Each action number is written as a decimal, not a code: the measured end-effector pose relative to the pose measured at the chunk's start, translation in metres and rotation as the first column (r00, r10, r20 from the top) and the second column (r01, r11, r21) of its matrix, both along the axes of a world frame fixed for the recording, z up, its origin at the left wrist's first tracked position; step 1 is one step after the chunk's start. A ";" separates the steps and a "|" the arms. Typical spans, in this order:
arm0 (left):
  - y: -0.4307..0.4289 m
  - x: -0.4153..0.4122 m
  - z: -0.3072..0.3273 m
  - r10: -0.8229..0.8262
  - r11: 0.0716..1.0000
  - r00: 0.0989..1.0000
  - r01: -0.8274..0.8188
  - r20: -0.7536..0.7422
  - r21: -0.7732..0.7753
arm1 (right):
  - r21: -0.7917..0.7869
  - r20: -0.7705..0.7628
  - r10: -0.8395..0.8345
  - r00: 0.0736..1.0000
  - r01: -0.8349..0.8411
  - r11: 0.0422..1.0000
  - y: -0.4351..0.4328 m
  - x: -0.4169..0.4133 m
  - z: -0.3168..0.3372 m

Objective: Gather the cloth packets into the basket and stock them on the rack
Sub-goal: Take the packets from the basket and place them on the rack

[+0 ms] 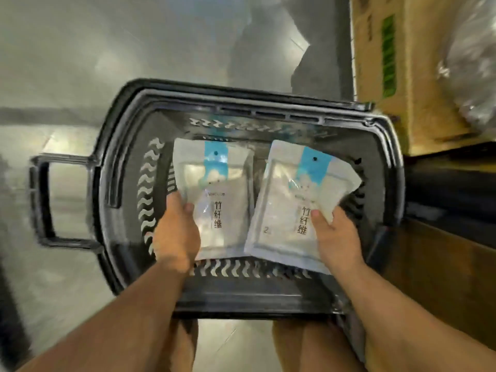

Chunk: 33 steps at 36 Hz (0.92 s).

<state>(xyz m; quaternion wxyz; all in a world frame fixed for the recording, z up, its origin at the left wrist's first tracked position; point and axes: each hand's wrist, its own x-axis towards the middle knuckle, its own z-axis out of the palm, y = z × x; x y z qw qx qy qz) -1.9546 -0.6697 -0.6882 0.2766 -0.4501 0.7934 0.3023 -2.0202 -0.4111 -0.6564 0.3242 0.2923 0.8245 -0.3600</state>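
Grey polished floor (67, 63) fills the head view, blurred, with a cardboard box (418, 76) at the upper right and something wrapped in clear plastic on it. A dark slotted basket (118, 146) lies below the camera, apparently standing on the floor, its handle (43, 202) folded out to the left.

Both hands reach into the basket. The left hand (177, 232) pinches the lower left corner of the left packet (222, 189), thumb on its face and fingers hidden beneath. The right hand (338, 237) grips the right packet (292, 208) at its lower right edge in the same way. Both packets face up side by side within the basket walls, the right one tilted and overlapping the other's edge. Whether they already rest on the bottom cannot be told.

Holding by the outer corners probably lets each packet be laid flat so that they stack neatly. No rack is in sight, so stocking looks not yet begun.
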 end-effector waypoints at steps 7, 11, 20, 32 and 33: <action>-0.002 -0.019 0.160 -0.017 0.998 0.974 0.030 -0.224 0.053 | -0.040 -0.031 -0.034 0.999 0.032 0.999 -0.008 -0.005 0.158; -0.007 -0.031 0.252 -0.021 0.996 0.947 0.048 -0.322 0.076 | -0.069 -0.097 -0.062 0.993 0.055 0.996 -0.013 -0.012 0.247; -0.019 -0.052 0.459 -0.073 0.993 0.817 0.112 -0.572 0.034 | -0.217 -0.294 -0.208 0.933 0.147 0.965 -0.017 -0.018 0.443; -0.037 -0.092 0.607 -0.193 0.962 0.473 0.265 -0.860 -0.070 | -0.435 -0.548 -0.401 0.734 0.159 0.886 -0.012 -0.009 0.606; -0.036 -0.096 0.615 -0.202 0.954 0.440 0.289 -0.875 -0.075 | -0.447 -0.571 -0.423 0.704 0.165 0.879 -0.011 -0.005 0.616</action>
